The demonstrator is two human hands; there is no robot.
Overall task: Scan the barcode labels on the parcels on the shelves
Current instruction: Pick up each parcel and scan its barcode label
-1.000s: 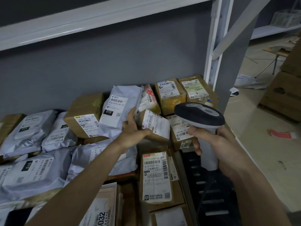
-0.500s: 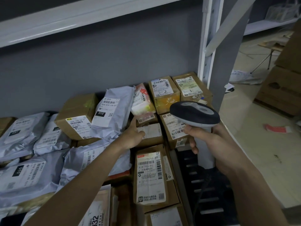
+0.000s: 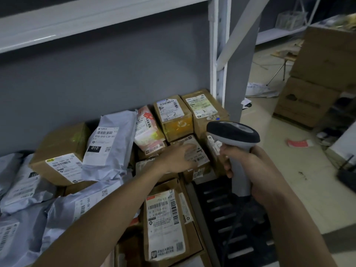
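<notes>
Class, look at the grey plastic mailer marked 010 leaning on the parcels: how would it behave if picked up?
The grey mailer is creased and sagging, so it probably flops rather than holding shape. Its glossy film may be slippery. It leans on the cardboard box, so it may slump when nudged.

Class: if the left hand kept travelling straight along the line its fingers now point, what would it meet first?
The left hand already reaches over the small cardboard box; going on, it would probably meet the taller cardboard box marked 3-3, though depth is unclear.
</notes>
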